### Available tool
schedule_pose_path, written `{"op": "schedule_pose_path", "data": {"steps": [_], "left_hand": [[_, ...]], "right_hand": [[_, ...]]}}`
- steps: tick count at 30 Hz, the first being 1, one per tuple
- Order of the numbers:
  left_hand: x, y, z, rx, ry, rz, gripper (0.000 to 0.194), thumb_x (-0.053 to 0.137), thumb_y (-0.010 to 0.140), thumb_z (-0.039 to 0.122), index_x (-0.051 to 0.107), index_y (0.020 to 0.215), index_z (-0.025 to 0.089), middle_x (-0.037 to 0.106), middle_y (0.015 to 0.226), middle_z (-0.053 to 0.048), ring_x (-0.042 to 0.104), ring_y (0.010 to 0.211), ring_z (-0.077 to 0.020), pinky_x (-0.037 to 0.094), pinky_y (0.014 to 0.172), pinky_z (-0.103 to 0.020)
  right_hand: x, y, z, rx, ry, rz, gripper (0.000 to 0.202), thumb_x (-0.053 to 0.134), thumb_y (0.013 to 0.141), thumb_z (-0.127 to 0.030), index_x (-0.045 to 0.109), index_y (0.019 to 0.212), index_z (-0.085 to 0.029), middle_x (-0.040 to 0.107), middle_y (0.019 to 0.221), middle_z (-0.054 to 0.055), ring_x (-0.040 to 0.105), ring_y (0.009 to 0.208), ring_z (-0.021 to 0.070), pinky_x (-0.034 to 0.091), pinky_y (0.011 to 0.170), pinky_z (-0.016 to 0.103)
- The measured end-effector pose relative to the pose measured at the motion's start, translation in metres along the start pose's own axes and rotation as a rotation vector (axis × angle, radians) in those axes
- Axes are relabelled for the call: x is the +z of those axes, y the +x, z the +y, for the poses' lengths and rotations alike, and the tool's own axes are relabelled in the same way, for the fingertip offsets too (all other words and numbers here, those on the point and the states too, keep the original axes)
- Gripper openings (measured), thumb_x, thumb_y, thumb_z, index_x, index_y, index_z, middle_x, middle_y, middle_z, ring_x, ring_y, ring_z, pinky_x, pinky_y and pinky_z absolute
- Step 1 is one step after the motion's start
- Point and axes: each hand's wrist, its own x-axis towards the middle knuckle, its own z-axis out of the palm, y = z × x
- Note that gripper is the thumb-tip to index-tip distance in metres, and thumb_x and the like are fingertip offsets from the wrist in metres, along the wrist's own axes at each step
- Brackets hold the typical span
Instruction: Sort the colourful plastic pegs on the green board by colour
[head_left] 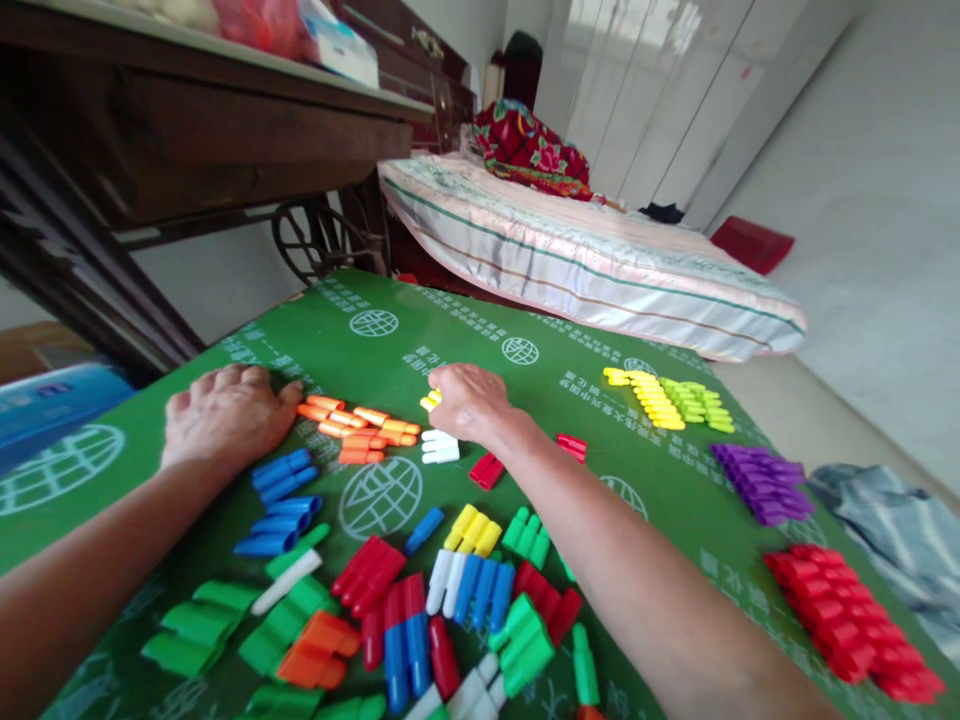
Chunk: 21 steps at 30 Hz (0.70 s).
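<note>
My left hand (229,415) lies flat on the green tabletop (442,335), its fingertips beside a group of orange pieces (360,430). My right hand (469,400) is closed over small yellow pieces (430,400) that show at its fingertips. Just below it are white pieces (439,447) and red ones (486,470). Blue pieces (283,475) lie below my left hand. Nearer to me is a spread of green, red, blue, white, yellow and orange pieces (405,640).
Along the right side sit grouped yellow (656,400), yellow-green (697,405), purple (761,483) and red pieces (851,620). Beyond the table is a bed (600,250). A wooden sewing table (225,120) stands at left; cloth (885,530) lies past the right edge.
</note>
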Motion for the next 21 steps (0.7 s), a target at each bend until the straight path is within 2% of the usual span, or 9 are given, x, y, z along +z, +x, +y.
{"op": "schedule_pose_path", "data": {"steps": [3, 6, 11, 14, 17, 21], "left_hand": [[-0.004, -0.002, 0.002, -0.016, 0.011, -0.015, 0.077, 0.014, 0.078, 0.057, 0.050, 0.124, 0.006, 0.044, 0.137, -0.023, 0.038, 0.128, -0.0381, 0.034, 0.106, -0.053], [-0.005, -0.003, 0.003, -0.015, 0.012, -0.017, 0.079, 0.011, 0.079, 0.058, 0.050, 0.124, 0.005, 0.044, 0.137, -0.024, 0.038, 0.128, -0.0385, 0.034, 0.105, -0.053], [-0.002, -0.002, 0.000, -0.001, 0.006, -0.007, 0.081, 0.011, 0.078, 0.060, 0.050, 0.125, 0.006, 0.044, 0.138, -0.023, 0.038, 0.128, -0.0393, 0.034, 0.105, -0.053], [-0.002, -0.002, 0.000, -0.004, 0.004, -0.006, 0.080, 0.014, 0.078, 0.059, 0.050, 0.125, 0.005, 0.044, 0.137, -0.024, 0.038, 0.128, -0.0394, 0.034, 0.105, -0.054], [-0.002, -0.002, 0.001, -0.005, 0.003, -0.010, 0.079, 0.014, 0.079, 0.058, 0.049, 0.125, 0.004, 0.043, 0.138, -0.024, 0.038, 0.127, -0.0398, 0.034, 0.105, -0.054], [-0.002, -0.001, 0.001, -0.004, 0.010, -0.015, 0.079, 0.015, 0.079, 0.058, 0.049, 0.125, 0.004, 0.043, 0.138, -0.025, 0.038, 0.128, -0.0404, 0.034, 0.105, -0.054]], "right_hand": [[-0.011, -0.012, 0.031, -0.066, -0.012, 0.052, 0.040, 0.057, 0.076, -0.019, 0.064, 0.115, -0.025, 0.070, 0.113, 0.001, 0.063, 0.102, 0.0188, 0.046, 0.076, 0.024], [-0.022, -0.027, 0.080, -0.058, -0.042, 0.068, 0.051, 0.061, 0.076, -0.022, 0.058, 0.127, -0.022, 0.068, 0.117, 0.004, 0.063, 0.104, 0.0206, 0.046, 0.082, 0.026], [-0.028, -0.054, 0.180, 0.111, -0.230, 0.035, 0.054, 0.067, 0.074, -0.026, 0.059, 0.127, -0.025, 0.066, 0.122, 0.005, 0.062, 0.107, 0.0231, 0.046, 0.087, 0.030], [-0.025, -0.067, 0.226, 0.179, -0.327, 0.016, 0.051, 0.067, 0.075, -0.026, 0.062, 0.126, -0.026, 0.066, 0.123, 0.006, 0.062, 0.108, 0.0241, 0.046, 0.088, 0.031], [-0.018, -0.075, 0.250, 0.164, -0.389, -0.023, 0.050, 0.065, 0.076, -0.025, 0.062, 0.127, -0.026, 0.066, 0.123, 0.007, 0.062, 0.108, 0.0239, 0.045, 0.090, 0.031], [-0.009, -0.075, 0.261, 0.108, -0.420, -0.071, 0.047, 0.062, 0.077, -0.022, 0.064, 0.124, -0.022, 0.065, 0.125, 0.008, 0.059, 0.113, 0.0232, 0.042, 0.096, 0.031]]}}
